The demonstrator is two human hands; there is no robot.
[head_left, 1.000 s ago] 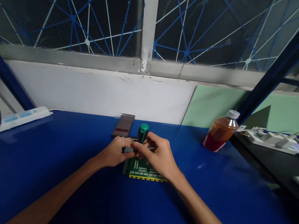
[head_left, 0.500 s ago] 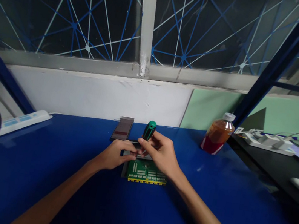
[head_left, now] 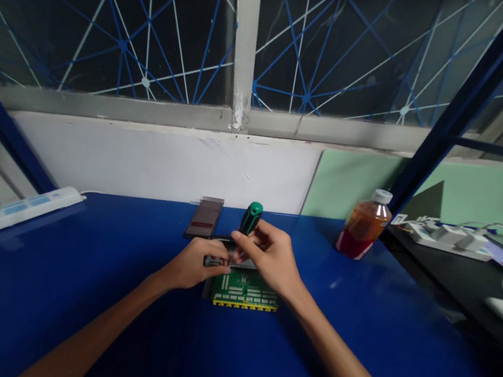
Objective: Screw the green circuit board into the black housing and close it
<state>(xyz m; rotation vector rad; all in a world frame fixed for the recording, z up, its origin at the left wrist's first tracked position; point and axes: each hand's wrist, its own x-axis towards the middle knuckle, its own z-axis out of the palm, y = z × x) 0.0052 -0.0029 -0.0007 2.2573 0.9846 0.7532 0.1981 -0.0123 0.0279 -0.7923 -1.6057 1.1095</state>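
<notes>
My right hand grips a screwdriver with a green and black handle, held nearly upright with its shaft pointing down. My left hand is closed in a pinch, thumb and fingertips together close to the screwdriver's lower end. What those fingers hold, if anything, is too small and too hidden to name. Both hands are over a green circuit board with white connectors and a yellow strip along its near edge. The hands cover part of the grey piece at the board's far side.
A phone lies behind my hands on the blue table. At right stands a drink bottle. A white power strip with a black cable is on the left; another power strip sits on a black surface at right.
The view has shifted very slightly. My left fingers have moved a little at the screwdriver's lower end; the right hand still grips the screwdriver in about the same place.
</notes>
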